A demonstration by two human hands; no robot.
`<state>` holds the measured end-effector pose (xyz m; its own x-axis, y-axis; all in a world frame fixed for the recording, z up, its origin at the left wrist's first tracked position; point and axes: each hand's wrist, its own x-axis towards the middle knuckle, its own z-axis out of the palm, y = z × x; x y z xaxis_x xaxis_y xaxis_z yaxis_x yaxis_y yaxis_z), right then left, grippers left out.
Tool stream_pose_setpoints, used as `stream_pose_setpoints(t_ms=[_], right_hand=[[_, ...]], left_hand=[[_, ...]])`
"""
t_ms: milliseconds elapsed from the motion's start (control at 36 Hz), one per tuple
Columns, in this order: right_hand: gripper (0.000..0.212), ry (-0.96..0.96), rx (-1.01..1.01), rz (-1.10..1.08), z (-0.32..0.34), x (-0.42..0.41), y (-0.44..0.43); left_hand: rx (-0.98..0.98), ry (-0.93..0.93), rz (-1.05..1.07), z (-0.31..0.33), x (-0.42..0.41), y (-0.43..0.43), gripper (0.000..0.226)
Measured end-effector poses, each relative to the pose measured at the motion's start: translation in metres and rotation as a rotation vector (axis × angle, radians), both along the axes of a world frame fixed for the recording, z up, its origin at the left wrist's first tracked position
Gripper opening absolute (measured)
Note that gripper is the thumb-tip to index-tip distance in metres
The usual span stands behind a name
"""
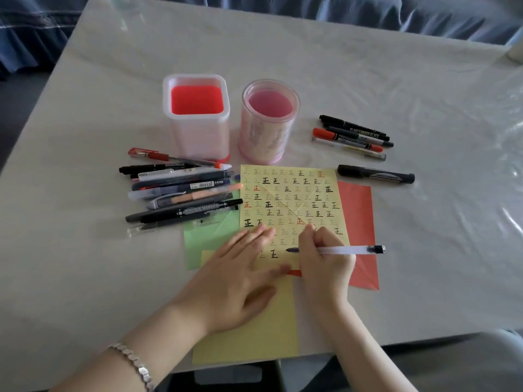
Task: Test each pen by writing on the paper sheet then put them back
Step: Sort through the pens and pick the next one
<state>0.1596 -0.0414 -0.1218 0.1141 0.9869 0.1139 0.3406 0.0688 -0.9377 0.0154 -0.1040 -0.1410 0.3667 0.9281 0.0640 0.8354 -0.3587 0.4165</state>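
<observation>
A heap of pens (181, 190) lies toward the surface's left edge. The left hand (240, 278) presses flat, fingers straight, on the yellow paper sheet (291, 199) near the front edge. The right hand (322, 258) pinches a white pen (348, 249) in its fingers, tip pointing left over the sheet.

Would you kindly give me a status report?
Left hand flat on yellow sheet. Right hand gripping pen, tip over sheet. Nothing obstructing.

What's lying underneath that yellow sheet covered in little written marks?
A red sheet sticks out right of the written sheet, a green sheet left, a plain yellow sheet at the near edge. How far each runs underneath is hidden.
</observation>
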Motion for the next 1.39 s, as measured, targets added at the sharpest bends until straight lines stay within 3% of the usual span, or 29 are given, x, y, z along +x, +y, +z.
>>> stream_pose_setpoints(t_ms=[361, 500, 611, 1028, 1167, 1389], right_hand=[[0.055, -0.024, 0.069, 0.026, -0.0024, -0.0002, -0.0036], [0.044, -0.035, 0.085, 0.046, -0.0034, -0.0002, -0.0037], [0.055, -0.014, 0.059, 0.043, -0.0045, 0.0009, -0.0035], [0.056, -0.016, 0.107, 0.010, -0.0014, -0.0005, -0.0031], [0.044, -0.010, 0.105, 0.031, -0.0024, -0.0001, -0.0030], [0.044, -0.044, 0.103, 0.013, -0.0029, -0.0004, -0.0030]], left_hand=[[0.012, -0.025, 0.002, -0.0005, 0.0008, -0.0008, 0.036], [0.017, -0.019, -0.002, 0.0000, 0.0011, -0.0012, 0.036], [0.013, -0.012, 0.002, 0.0002, 0.0010, -0.0013, 0.037], [0.016, 0.004, 0.000, -0.0010, 0.0010, -0.0009, 0.038], [0.023, 0.006, 0.004, -0.0006, 0.0013, -0.0013, 0.037], [0.019, 0.001, 0.006, -0.0002, 0.0016, -0.0005, 0.037]])
